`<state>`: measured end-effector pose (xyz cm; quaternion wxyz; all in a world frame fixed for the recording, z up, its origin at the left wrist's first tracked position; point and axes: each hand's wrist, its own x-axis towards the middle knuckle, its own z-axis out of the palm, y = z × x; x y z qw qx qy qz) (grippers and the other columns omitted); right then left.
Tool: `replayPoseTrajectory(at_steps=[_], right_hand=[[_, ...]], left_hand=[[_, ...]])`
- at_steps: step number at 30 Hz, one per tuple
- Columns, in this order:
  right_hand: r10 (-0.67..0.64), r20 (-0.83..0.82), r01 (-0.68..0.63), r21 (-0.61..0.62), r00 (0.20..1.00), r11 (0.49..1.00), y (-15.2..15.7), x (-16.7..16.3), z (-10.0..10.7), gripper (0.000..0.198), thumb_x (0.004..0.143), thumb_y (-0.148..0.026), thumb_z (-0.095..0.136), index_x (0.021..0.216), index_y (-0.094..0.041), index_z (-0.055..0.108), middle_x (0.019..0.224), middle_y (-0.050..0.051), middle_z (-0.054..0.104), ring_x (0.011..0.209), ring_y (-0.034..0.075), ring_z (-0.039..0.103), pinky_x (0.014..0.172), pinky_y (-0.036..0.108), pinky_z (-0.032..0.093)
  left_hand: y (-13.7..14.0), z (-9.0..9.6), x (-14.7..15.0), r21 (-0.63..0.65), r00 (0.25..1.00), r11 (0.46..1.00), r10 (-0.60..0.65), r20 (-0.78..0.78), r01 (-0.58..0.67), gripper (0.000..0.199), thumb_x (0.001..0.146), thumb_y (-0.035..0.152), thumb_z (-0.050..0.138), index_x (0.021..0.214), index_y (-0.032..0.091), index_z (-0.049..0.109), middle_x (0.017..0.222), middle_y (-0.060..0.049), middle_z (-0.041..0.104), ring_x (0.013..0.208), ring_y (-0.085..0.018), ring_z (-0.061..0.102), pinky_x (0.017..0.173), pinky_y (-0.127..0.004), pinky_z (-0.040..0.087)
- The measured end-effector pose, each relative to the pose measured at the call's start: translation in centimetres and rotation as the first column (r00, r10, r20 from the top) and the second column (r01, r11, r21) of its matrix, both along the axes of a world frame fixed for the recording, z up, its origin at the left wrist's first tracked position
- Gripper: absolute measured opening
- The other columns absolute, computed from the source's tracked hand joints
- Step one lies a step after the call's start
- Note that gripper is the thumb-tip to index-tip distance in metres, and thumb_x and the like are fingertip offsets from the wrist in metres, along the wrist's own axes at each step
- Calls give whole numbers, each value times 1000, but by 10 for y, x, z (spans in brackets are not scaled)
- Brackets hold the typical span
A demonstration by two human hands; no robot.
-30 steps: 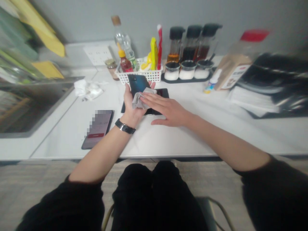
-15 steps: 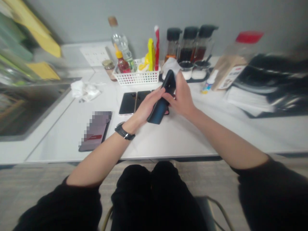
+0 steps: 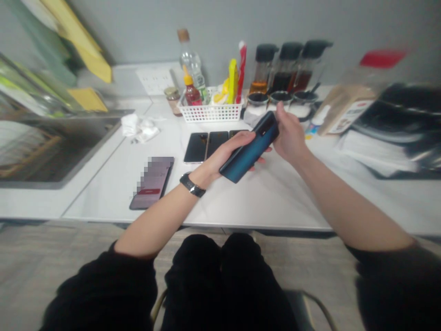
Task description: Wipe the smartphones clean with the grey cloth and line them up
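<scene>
A dark blue phone (image 3: pixel 246 154) is tilted above the counter, its glossy back with the camera block facing up. My left hand (image 3: pixel 229 151) grips its lower part, thumb along the near edge and fingertips showing past the far side. At the top end, my right hand (image 3: pixel 291 133) is curled close to the phone's edge. A pale grey-white cloth (image 3: pixel 253 118) shows behind that end; the right fingers that seem to hold it are partly hidden. Beyond my left hand lie a black-screened phone (image 3: pixel 196 147) and others in a row. Another phone (image 3: pixel 155 181) with its screen lit lies left of my forearm.
Crumpled white tissues (image 3: pixel 139 128) lie near the sink (image 3: pixel 69 179). Along the wall stand a white basket (image 3: pixel 210 112) with bottles, several dark-lidded sauce bottles (image 3: pixel 282 69), and seasoning jars (image 3: pixel 257 102). A red-lidded container (image 3: pixel 354 105) and stacked black items (image 3: pixel 389 112) occupy the right.
The blue phone has turned so its back faces up more fully. My right hand has shifted to its top right edge, and the cloth has dropped lower behind it. The view has swung left.
</scene>
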<state>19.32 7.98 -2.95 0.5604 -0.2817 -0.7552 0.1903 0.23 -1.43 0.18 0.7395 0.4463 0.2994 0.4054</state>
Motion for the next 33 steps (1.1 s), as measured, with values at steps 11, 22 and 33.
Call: replayPoseTrajectory(at_steps=[11, 22, 33], right_hand=[[-45, -100, 22, -217, 994, 976, -7, 11, 21, 69, 86, -87, 68, 62, -23, 60, 58, -3, 50, 64, 15, 59, 56, 27, 48], [117, -399, -365, -632, 909, 684, -20, -13, 1, 68, 77, -90, 75, 95, -24, 74, 59, -5, 62, 40, 10, 45, 32, 25, 35], [360, -387, -528, -648, 849, 548, -25, 9, 17, 61, 64, -66, 98, 99, -22, 76, 81, 3, 78, 53, 17, 65, 38, 27, 48]], left_hand=[[0, 1, -1, 13, 996, 998, -70, 53, 69, 53, 111, 43, 52, 153, 10, 56, 126, -20, 80, 96, -29, 82, 77, -34, 65], [12, -3, -4, -167, 991, 985, -27, 128, 48, 49, 111, 48, 50, 133, 11, 72, 106, -16, 82, 82, -27, 80, 69, -36, 67], [3, 4, -6, -232, 989, 962, -131, 68, 144, 42, 109, 46, 55, 127, 12, 70, 116, -19, 81, 84, -28, 81, 67, -37, 68]])
